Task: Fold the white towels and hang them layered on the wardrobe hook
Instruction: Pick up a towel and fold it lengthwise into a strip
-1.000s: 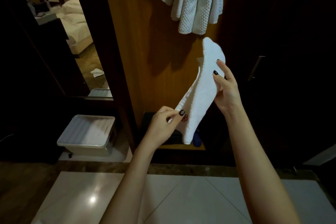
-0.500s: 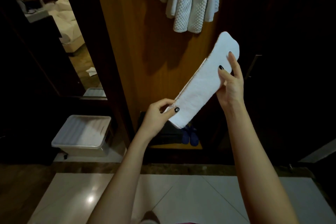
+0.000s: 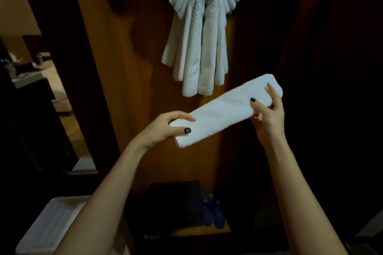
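Dim room. I noted an orange-brown wooden wardrobe panel [image 3: 128, 89] ahead, white waffle-textured towels [image 3: 196, 51] hanging at its top. Just below them the long folded white towel [image 3: 226, 109] slanted in mid-air: left hand [image 3: 163, 128] pinched its lower end, right hand [image 3: 267, 114] gripped the upper. Pale lidded plastic bin [image 3: 51, 225] lower left; blue slippers [image 3: 213, 213] at the wardrobe's foot.

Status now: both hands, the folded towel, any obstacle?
Left hand and right hand grip folded towel, one at each end. Towel slanted, just below hanging towels. No obstacle seen between.
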The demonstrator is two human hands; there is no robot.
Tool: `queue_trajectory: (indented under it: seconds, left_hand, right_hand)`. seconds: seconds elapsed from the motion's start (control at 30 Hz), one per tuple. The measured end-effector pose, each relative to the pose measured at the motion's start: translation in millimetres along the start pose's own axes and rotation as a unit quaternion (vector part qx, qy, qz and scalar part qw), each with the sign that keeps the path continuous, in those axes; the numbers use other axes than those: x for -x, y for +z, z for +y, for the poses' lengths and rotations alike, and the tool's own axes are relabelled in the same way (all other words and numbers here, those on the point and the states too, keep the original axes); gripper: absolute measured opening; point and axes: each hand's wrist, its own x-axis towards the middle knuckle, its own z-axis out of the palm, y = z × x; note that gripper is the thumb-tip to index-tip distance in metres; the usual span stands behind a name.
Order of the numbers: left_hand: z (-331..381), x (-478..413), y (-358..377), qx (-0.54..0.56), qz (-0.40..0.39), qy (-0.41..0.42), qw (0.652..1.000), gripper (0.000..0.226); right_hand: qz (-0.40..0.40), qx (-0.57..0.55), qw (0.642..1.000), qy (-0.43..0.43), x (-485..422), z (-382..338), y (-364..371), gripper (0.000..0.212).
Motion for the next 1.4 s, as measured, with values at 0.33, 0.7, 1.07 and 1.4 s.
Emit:
queue_trajectory:
  seconds: [0.33, 0.7, 1.07, 1.4]
  left_hand:
    - [64, -132, -127, 0.009, 0.125, 0.153, 0.98, 0.037]
    - [137, -240, -214, 0.059, 0.235, 0.235, 0.941, 0.013]
    - [170, -284, -251, 0.13, 0.204, 0.281, 0.929, 0.026]
    - [212, -320, -285, 0.078, 0.244, 0.313, 0.915, 0.02]
  right_hand:
    - [-0.062, 0.025, 0.994, -0.091, -126, -56, 78, 0.03]
    - [-0.132, 0.012, 0.958, -0.254, -236, -126, 158, 0.032]
    - [-0.208, 0.02, 0.954, -0.217, -303, -172, 166, 0.019]
    - [-0.234, 0.06, 0.948, -0.206, -349, -204, 193, 0.024]
